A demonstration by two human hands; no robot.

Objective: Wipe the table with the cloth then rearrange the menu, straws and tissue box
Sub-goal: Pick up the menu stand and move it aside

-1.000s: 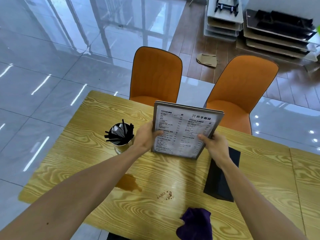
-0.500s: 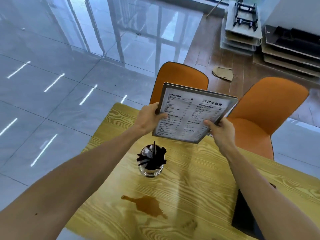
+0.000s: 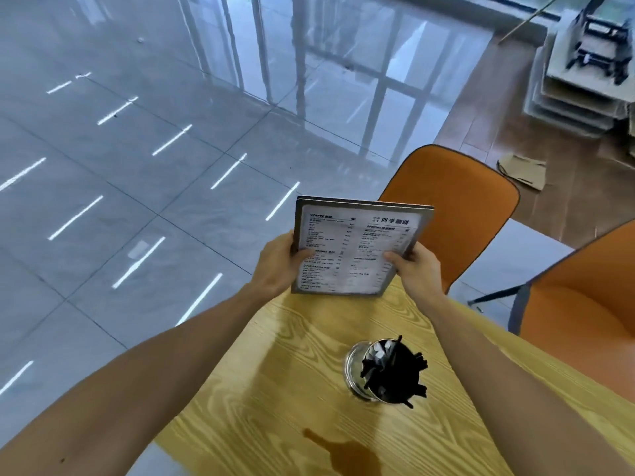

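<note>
I hold a printed menu (image 3: 357, 247) in a grey frame up over the far corner of the wooden table (image 3: 292, 383). My left hand (image 3: 278, 266) grips its left edge and my right hand (image 3: 417, 271) grips its lower right edge. A glass cup of black straws (image 3: 388, 371) stands on the table between my forearms. A brown liquid spill (image 3: 350, 455) lies on the wood near the bottom of the view. The cloth and the tissue box are out of view.
Two orange chairs stand past the table, one (image 3: 457, 207) behind the menu and one (image 3: 584, 293) at the right edge. Glossy grey floor tiles (image 3: 137, 166) stretch left; stacked boards (image 3: 577, 84) sit at top right.
The menu has travelled with both hands toward the table's far left corner, and the view swung left. The purple cloth, the crumbs and the black box dropped out of view.
</note>
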